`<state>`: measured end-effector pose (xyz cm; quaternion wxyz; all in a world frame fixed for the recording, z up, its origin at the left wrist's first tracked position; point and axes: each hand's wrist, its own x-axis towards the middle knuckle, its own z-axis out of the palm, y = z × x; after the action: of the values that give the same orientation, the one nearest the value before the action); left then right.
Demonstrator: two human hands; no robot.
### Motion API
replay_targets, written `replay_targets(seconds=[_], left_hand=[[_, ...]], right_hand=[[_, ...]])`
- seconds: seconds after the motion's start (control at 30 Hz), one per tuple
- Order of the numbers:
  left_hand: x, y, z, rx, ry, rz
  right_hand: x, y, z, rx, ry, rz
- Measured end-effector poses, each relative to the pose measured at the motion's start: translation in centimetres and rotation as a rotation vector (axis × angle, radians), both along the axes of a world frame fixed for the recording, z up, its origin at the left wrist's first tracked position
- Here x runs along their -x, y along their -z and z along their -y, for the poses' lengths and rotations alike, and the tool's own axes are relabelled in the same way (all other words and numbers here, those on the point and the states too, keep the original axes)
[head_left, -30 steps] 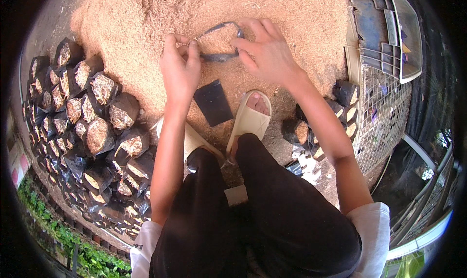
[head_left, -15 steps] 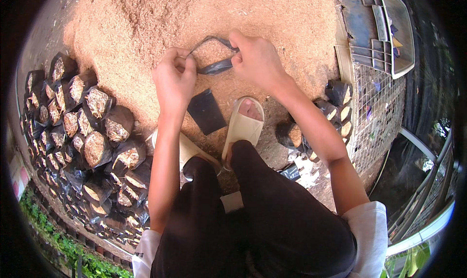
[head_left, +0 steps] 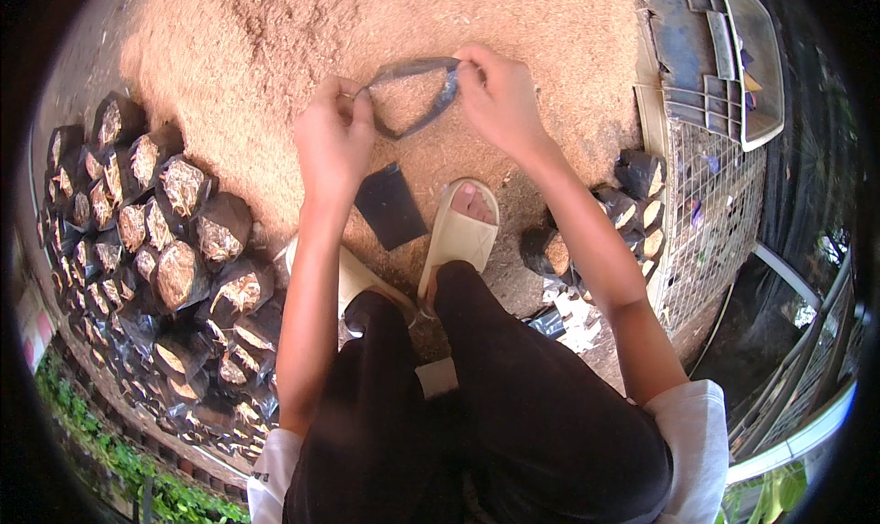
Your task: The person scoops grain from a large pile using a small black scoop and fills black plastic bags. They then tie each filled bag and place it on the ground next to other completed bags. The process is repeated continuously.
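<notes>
A thin black plastic bag (head_left: 447, 93) is stretched between my hands above the sawdust, its rim spread into a wide loop. Tan sawdust colour shows inside the loop; I cannot tell whether it lies in the bag or behind it. My left hand (head_left: 335, 139) pinches the loop's left end between thumb and fingers. At the upper right end, the fingers of my right hand (head_left: 498, 98) are closed on the rim. Below the hands, a flat black plastic piece (head_left: 391, 208) lies on the ground in front of my feet, touched by neither hand.
A broad sawdust heap (head_left: 275, 56) spreads ahead. Many black bags with pale filling (head_left: 183, 272) stand packed at the left; several more bags (head_left: 639, 174) stand at the right beside a wire mesh panel (head_left: 710, 212). My cream slipper (head_left: 458, 240) is near the flat piece.
The bag's loop has opened wider and its lower band has tilted up to the right. My right hand has moved slightly right and up; my left hand has shifted a little right.
</notes>
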<state>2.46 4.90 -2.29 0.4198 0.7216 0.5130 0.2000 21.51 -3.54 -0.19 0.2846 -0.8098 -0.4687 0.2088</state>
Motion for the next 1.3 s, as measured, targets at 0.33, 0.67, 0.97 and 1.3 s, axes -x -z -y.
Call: replay_targets(seconds=[0.33, 0.67, 0.97, 1.3], left_hand=[[-2.7, -0.7, -0.8, -0.488, 0.569, -0.446], [-7.8, -1.4, -0.2, -0.499, 0.876, -0.438], [-6.4, -0.3, 0.0, -0.77, 0.872, -0.264], [-8.1, -2.6, 1.3, -0.744, 0.991, -0.438]], right_hand=[[7.2, -4.8, -6.7, -0.368, -0.69, 0.187], [12.3, -2.6, -9.8, -0.089, -0.59, 0.314], [15.5, -1.6, -11.3, -0.276, -0.507, 0.723], [23.6, -6.4, -13.3, -0.392, -0.788, 0.789]])
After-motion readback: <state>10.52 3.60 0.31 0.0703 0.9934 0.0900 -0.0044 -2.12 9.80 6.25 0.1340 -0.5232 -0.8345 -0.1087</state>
